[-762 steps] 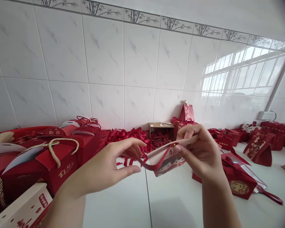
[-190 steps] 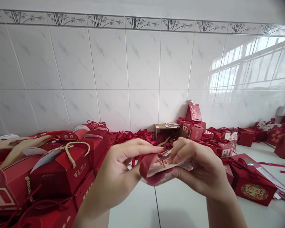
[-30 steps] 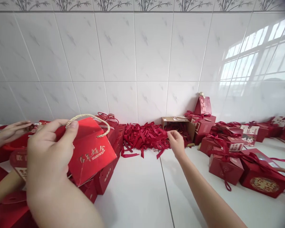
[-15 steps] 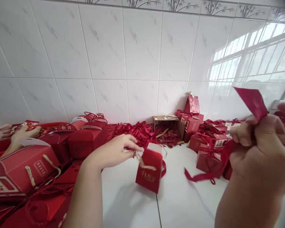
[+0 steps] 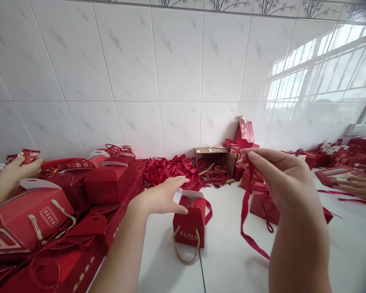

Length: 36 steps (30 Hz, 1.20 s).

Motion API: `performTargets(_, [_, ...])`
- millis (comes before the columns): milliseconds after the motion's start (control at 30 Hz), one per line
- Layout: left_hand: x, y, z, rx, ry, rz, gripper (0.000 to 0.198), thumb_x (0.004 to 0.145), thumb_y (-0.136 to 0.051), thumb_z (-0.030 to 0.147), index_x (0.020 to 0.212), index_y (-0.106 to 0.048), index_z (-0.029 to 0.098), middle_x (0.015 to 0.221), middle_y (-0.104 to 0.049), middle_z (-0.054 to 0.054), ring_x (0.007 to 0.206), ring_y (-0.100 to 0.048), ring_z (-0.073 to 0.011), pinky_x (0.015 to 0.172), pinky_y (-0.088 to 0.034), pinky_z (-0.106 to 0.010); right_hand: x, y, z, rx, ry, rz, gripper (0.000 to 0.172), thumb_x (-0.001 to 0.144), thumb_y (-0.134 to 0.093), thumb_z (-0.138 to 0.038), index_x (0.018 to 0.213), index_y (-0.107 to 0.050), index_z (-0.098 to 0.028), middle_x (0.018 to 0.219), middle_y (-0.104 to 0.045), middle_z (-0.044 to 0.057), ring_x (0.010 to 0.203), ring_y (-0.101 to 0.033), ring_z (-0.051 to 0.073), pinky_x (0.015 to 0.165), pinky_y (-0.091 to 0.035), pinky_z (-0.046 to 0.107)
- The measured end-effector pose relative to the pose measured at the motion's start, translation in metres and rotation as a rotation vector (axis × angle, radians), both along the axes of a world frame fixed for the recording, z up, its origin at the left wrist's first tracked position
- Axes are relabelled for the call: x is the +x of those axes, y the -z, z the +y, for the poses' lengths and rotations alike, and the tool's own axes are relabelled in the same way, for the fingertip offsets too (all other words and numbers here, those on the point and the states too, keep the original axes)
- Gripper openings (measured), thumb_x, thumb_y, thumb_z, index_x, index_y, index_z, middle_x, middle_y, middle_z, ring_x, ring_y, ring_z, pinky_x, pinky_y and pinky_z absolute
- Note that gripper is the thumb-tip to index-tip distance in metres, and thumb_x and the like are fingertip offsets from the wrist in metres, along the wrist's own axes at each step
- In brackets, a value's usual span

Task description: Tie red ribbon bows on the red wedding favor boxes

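Observation:
A small red gift box (image 5: 187,226) stands upright on the white tabletop, its top flaps partly raised and a twisted cord handle (image 5: 186,260) hanging down its front. My left hand (image 5: 166,197) reaches over the box's upper left side, thumb and fingers spread, holding nothing; whether the thumb touches the flap I cannot tell. A red ribbon loop sticks out at the box's right side. To the right, my right hand (image 5: 280,175) pinches a dark red ribbon (image 5: 245,211) between thumb and fingers. The ribbon dangles down and trails off behind my wrist.
Red gift boxes (image 5: 106,183) are piled along the left. Behind lie a heap of red ribbons (image 5: 171,171) and an open cardboard box (image 5: 232,162) of ribbon pieces. More tied boxes (image 5: 264,205) stand right. Other people's hands work at far left (image 5: 10,177) and far right (image 5: 358,187).
The gift box has gone from tilted to upright, and my left hand has let go of its cord. My right hand has moved left, with the ribbon now hanging from its fingertips.

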<state>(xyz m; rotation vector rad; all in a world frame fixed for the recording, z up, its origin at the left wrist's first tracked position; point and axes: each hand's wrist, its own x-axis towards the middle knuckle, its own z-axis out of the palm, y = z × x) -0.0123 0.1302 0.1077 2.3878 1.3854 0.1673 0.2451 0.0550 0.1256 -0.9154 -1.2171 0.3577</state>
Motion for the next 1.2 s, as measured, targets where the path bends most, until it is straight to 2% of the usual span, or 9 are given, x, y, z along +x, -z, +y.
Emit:
performTargets(67, [0.006, 0.007, 0.013, -0.029, 0.040, 0.011, 0.081, 0.068, -0.069, 0.048, 0.140, -0.036, 0.032, 0.151, -0.034, -0.003, 0.131, -0.040, -0.0281, 0.097, -0.042, -0.032, -0.002, -0.001, 0.001, -0.024, 0.027, -0.045, 0.020, 0.075, -0.073, -0.035, 0.089, -0.076, -0.022, 0.081, -0.075, 0.005, 0.077, -0.070, 0.018, 0.068, -0.057, 0.029])
performTargets(200, [0.010, 0.011, 0.023, -0.094, 0.048, 0.041, 0.056, 0.071, -0.065, 0.050, 0.122, -0.054, 0.029, 0.120, -0.061, -0.005, 0.099, -0.061, -0.0249, 0.075, -0.048, -0.030, -0.001, -0.003, -0.001, -0.102, 0.043, -0.183, 0.023, 0.074, -0.072, -0.040, 0.090, -0.076, -0.023, 0.080, -0.075, 0.005, 0.075, -0.068, 0.019, 0.063, -0.055, 0.027])
performTargets(367, [0.008, 0.007, 0.019, -0.010, 0.101, -0.017, 0.029, 0.088, -0.043, 0.041, 0.105, -0.061, 0.027, 0.115, -0.059, -0.004, 0.097, -0.058, -0.0198, 0.077, -0.046, -0.028, 0.000, -0.003, 0.000, -0.214, -0.027, -0.349, 0.022, 0.077, -0.066, -0.036, 0.092, -0.075, -0.022, 0.086, -0.074, 0.005, 0.076, -0.067, 0.019, 0.064, -0.054, 0.028])
performTargets(500, [0.011, 0.015, 0.025, -0.063, 0.127, 0.015, 0.029, 0.086, -0.047, 0.034, 0.108, -0.066, 0.033, 0.129, -0.054, -0.001, 0.111, -0.054, -0.0203, 0.088, -0.043, -0.028, -0.007, 0.003, 0.015, -0.356, -0.280, -0.769, 0.021, 0.079, -0.058, -0.021, 0.088, -0.077, -0.021, 0.088, -0.074, 0.004, 0.078, -0.066, 0.019, 0.069, -0.051, 0.027])
performTargets(600, [0.013, 0.022, 0.032, -0.135, 0.112, 0.060, 0.032, 0.086, -0.046, 0.034, 0.112, -0.064, 0.033, 0.124, -0.060, -0.001, 0.106, -0.058, -0.0207, 0.087, -0.044, -0.030, -0.021, 0.017, 0.037, -0.463, -0.460, -1.058, 0.038, 0.074, -0.050, -0.008, 0.096, -0.076, -0.025, 0.083, -0.074, 0.001, 0.069, -0.062, 0.015, 0.062, -0.046, 0.025])
performTargets(733, [0.011, 0.022, 0.036, -0.182, 0.046, 0.097, 0.031, 0.086, -0.044, 0.044, 0.102, -0.061, 0.024, 0.100, -0.069, -0.005, 0.085, -0.064, -0.0218, 0.069, -0.047, -0.030, -0.045, 0.037, 0.068, -0.612, -0.446, -1.164, 0.060, 0.065, -0.046, 0.001, 0.109, -0.072, -0.030, 0.097, -0.073, 0.001, 0.073, -0.062, 0.015, 0.059, -0.042, 0.023])
performTargets(867, [0.004, 0.019, 0.035, -0.229, -0.008, 0.085, 0.033, 0.086, -0.041, 0.050, 0.098, -0.052, 0.022, 0.095, -0.068, -0.007, 0.080, -0.066, -0.0200, 0.065, -0.048, -0.028, -0.057, 0.047, 0.081, -0.743, -0.498, -1.277, 0.071, 0.061, -0.046, 0.002, 0.119, -0.064, -0.036, 0.107, -0.070, 0.001, 0.076, -0.062, 0.017, 0.055, -0.039, 0.023])
performTargets(1033, [-0.011, 0.014, 0.036, -0.209, -0.029, 0.078, 0.023, 0.078, -0.049, 0.037, 0.096, -0.053, 0.022, 0.103, -0.066, -0.006, 0.086, -0.065, -0.0223, 0.065, -0.047, -0.029, -0.044, 0.048, 0.084, -0.702, -0.484, -1.180, 0.052, 0.065, -0.050, -0.001, 0.106, -0.066, -0.029, 0.101, -0.068, 0.001, 0.076, -0.060, 0.015, 0.056, -0.039, 0.021])
performTargets(1200, [-0.017, 0.013, 0.038, -0.153, 0.022, 0.034, 0.040, 0.065, -0.054, 0.016, 0.104, -0.057, 0.024, 0.120, -0.061, -0.005, 0.109, -0.057, -0.0250, 0.078, -0.047, -0.029, -0.018, 0.048, 0.089, -0.730, -0.423, -1.134, 0.032, 0.067, -0.055, -0.006, 0.091, -0.069, -0.021, 0.093, -0.068, 0.004, 0.072, -0.059, 0.014, 0.055, -0.040, 0.021])
